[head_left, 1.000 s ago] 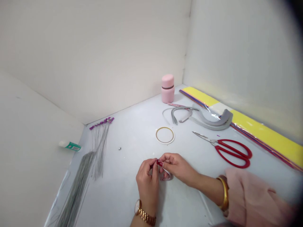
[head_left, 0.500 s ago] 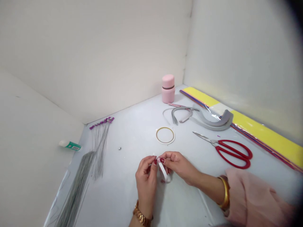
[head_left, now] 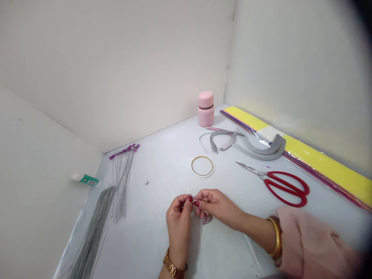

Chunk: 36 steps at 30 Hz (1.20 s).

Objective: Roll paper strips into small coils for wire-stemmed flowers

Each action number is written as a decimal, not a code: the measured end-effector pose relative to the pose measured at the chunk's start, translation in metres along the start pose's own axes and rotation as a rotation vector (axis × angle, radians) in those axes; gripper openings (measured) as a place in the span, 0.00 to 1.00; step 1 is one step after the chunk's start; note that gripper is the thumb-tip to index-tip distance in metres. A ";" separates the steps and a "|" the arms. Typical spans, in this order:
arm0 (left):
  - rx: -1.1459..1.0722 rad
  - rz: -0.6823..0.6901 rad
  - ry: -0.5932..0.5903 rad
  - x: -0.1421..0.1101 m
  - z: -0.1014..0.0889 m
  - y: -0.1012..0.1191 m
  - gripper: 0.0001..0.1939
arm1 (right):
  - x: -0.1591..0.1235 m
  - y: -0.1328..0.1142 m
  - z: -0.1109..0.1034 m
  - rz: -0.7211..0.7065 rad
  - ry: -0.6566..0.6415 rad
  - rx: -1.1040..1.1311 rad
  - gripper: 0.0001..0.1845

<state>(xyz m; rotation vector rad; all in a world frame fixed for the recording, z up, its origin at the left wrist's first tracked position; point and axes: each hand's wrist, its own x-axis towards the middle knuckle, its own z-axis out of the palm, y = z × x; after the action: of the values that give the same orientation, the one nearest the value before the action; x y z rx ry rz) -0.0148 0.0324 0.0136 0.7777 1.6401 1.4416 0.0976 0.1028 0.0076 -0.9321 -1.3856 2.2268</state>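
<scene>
Fingertips of my left hand point(head_left: 179, 215) and my right hand point(head_left: 218, 203) meet in a pinch low in the middle of the view. Between them is a narrow white paper strip with pinkish marks on one side. Its lower part point(head_left: 205, 220) hangs below my right fingers; the folded end is mostly hidden by thumbs and fingertips. Just beyond my hands a white tape ring point(head_left: 214, 169) with a yellow inner rim lies flat. Scissors with red handles point(head_left: 286, 188) rest to the right, blades partly open.
Grey paper strips point(head_left: 255, 151), a pink jar point(head_left: 206, 109) and a packet of coloured paper point(head_left: 302, 153) lie toward the back right. At left are grey wires point(head_left: 95, 228), purple-tipped stems point(head_left: 124, 151), a glue stick point(head_left: 85, 179) and a small silvery bead point(head_left: 147, 182).
The strip's white length between my hands has turned or curled under and now shows less. My right fingers have shifted slightly down and closer to my left fingertips.
</scene>
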 end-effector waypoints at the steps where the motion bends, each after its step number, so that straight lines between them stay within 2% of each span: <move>1: -0.005 -0.006 0.010 -0.001 0.001 -0.001 0.06 | 0.000 0.000 0.001 0.011 0.007 -0.006 0.15; 8: 0.047 0.012 0.062 -0.002 0.006 -0.007 0.07 | -0.002 -0.004 0.003 0.053 0.057 -0.002 0.16; 13: 0.163 0.098 0.068 -0.002 0.001 -0.007 0.07 | -0.002 -0.006 0.003 0.044 0.047 0.053 0.17; 21: 0.345 0.323 0.053 -0.002 -0.009 -0.013 0.06 | -0.001 -0.007 0.002 0.010 0.061 0.124 0.18; 24: 0.557 0.543 0.112 0.001 -0.012 -0.017 0.06 | -0.001 -0.008 0.002 -0.007 0.046 0.145 0.19; 27: 0.626 0.607 0.061 0.002 -0.012 -0.016 0.06 | 0.000 -0.007 0.001 -0.037 0.070 0.160 0.19; 31: 0.589 0.498 -0.013 0.001 -0.011 -0.013 0.08 | 0.001 -0.007 0.001 -0.059 0.095 0.172 0.20; 36: 0.324 0.134 0.052 0.001 -0.007 -0.012 0.12 | 0.001 -0.005 0.002 -0.052 0.091 0.142 0.22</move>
<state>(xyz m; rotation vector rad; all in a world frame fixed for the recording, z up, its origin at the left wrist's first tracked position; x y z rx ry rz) -0.0211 0.0281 0.0021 1.0563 1.9206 1.3104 0.0949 0.1042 0.0122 -0.9252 -1.1824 2.1835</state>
